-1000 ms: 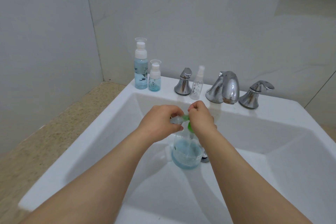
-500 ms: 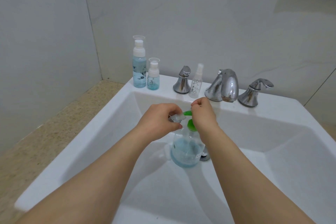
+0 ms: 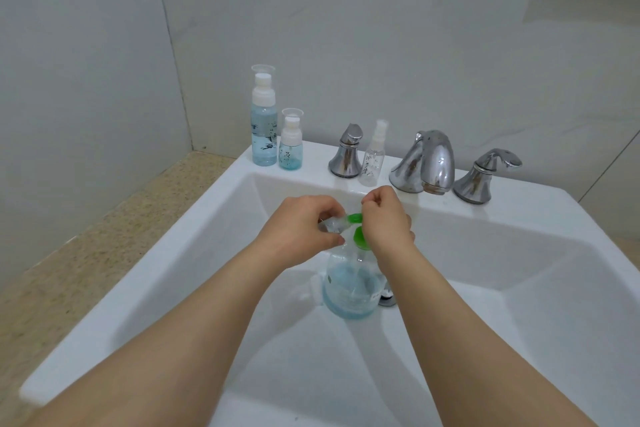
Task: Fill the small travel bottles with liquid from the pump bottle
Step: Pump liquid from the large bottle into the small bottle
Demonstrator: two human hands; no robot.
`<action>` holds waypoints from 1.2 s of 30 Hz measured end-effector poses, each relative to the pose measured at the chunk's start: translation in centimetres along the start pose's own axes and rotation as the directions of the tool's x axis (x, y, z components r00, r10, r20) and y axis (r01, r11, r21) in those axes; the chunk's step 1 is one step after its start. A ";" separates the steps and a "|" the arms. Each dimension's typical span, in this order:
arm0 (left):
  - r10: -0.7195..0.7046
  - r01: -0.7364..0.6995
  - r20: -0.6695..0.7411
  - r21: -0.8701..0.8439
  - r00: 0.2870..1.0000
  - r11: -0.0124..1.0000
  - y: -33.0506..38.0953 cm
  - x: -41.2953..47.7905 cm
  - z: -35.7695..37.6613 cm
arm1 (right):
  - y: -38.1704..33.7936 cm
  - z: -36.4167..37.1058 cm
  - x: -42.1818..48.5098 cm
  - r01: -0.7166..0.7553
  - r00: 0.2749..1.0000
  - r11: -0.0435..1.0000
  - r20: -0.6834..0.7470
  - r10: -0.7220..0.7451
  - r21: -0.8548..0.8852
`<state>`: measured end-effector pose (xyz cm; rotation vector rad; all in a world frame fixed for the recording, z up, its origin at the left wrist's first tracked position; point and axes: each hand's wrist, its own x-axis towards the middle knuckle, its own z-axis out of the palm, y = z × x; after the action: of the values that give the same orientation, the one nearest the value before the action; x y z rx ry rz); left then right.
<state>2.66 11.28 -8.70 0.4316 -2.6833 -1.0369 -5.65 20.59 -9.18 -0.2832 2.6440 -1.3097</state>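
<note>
A clear pump bottle (image 3: 351, 288) with blue liquid and a green pump head (image 3: 358, 236) stands in the sink basin. My left hand (image 3: 301, 227) grips a small clear travel bottle (image 3: 332, 225), tilted on its side with its mouth at the green nozzle (image 3: 355, 217). My right hand (image 3: 386, 218) rests on top of the pump head, fingers closed over it. On the sink ledge stand a tall travel bottle (image 3: 264, 128) with blue liquid, a short one (image 3: 290, 146) with a little blue liquid, and an empty clear spray bottle (image 3: 373, 158).
The white sink (image 3: 194, 253) has a chrome spout (image 3: 427, 163) and two chrome handles (image 3: 346, 152) (image 3: 483, 173) on its back ledge. A drain (image 3: 388, 298) shows behind the pump bottle. A speckled counter (image 3: 86, 236) lies to the left, tiled walls behind.
Both hands stay at the pump head with the small bottle at the nozzle. The right hand has lifted slightly, showing more of the green pump top.
</note>
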 end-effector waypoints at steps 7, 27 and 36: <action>0.007 -0.007 0.000 -0.010 1.000 1.000 0.0 0.1 0.1 | -0.2 0.0 -0.1 0.024 1.000 1.000 -0.011 -0.024 -0.001; -0.008 0.008 0.003 -0.015 1.000 1.000 -0.4 0.3 0.2 | 0.3 0.8 -0.3 0.077 0.995 0.996 -0.055 -0.079 -0.041; -0.149 0.144 0.000 -0.235 0.989 0.961 -1.8 -0.9 -0.7 | -2.3 -1.4 -3.7 0.452 0.877 0.832 -0.332 -0.348 0.321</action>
<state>4.01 9.92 -9.50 0.5959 -2.5023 -1.3656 -2.21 21.20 -6.27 -0.6825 2.5189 -2.1079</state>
